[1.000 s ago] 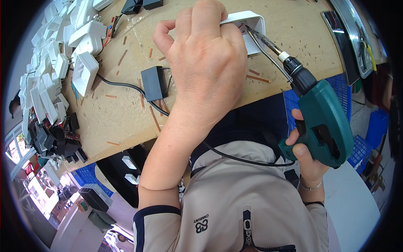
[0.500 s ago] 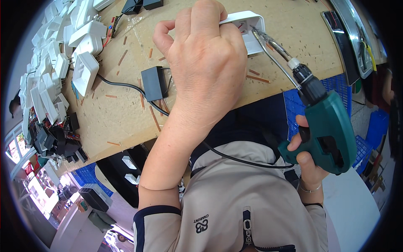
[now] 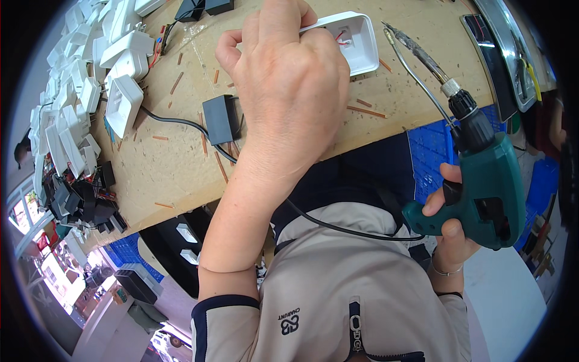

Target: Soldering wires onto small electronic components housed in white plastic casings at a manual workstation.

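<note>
My left hand (image 3: 292,90) is closed on a white plastic housing (image 3: 365,51) at the far edge of view, its back toward me and most fingertips hidden. A short red wire (image 3: 342,42) shows inside the open housing. In my right hand (image 3: 455,244) is a green pistol-shaped soldering gun (image 3: 497,175), its fingers wrapped round the handle by the black trigger. Beside the gun's darkened tip (image 3: 389,27) runs a thin bent solder-feed tube (image 3: 403,60). The tip is apart from the housing, to its right. A black box (image 3: 221,120) with a cable lies left of my left wrist.
White housings (image 3: 123,105) are heaped at the left, above a pile of small black boxes (image 3: 75,202). Thin copper-coloured sticks (image 3: 176,82) litter the wooden table (image 3: 175,139). A black cord (image 3: 344,236) crosses my lap. Blue crates (image 3: 429,151) stand below the table's edge.
The soldering gun has moved right and its tip has come out of the white housing. My left hand and the housing have shifted slightly left.
</note>
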The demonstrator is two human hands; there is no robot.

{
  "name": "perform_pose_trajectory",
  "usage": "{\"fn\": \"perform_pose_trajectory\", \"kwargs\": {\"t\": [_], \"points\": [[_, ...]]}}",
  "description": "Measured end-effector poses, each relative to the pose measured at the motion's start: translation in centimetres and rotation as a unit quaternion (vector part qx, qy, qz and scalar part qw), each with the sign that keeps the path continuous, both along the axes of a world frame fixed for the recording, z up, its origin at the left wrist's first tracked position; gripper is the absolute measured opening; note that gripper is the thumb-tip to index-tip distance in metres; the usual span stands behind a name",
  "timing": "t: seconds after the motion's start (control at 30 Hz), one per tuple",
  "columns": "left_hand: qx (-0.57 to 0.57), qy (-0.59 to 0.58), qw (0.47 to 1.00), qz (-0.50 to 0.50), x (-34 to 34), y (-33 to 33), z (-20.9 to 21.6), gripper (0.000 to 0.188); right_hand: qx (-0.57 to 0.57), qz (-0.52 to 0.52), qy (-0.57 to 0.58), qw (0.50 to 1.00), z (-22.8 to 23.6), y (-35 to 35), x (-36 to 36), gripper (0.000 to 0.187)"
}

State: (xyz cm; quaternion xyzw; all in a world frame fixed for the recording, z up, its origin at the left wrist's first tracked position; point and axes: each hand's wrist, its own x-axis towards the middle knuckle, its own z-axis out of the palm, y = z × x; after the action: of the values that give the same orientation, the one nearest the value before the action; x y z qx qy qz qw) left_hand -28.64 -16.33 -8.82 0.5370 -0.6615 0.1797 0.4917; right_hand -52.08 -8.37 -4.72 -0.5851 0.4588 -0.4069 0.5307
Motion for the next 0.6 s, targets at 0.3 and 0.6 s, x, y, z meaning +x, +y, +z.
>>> {"fn": "perform_pose_trajectory", "kwargs": {"t": [0.3, 0.6], "points": [[-0.199, 0.112, 0.959, -0.167, 0.7, -1.1, -1.6, 0.004, 0.000, -0.009, -0.004, 1.000, -0.1, -0.2, -0.1, 0.066], [-0.002, 0.015, 0.999, -0.030, -0.2, 2.0, 1.4, 0.007, -0.011, 0.007, -0.002, 1.000, -0.1, -0.6, -0.3, 0.066]]}}
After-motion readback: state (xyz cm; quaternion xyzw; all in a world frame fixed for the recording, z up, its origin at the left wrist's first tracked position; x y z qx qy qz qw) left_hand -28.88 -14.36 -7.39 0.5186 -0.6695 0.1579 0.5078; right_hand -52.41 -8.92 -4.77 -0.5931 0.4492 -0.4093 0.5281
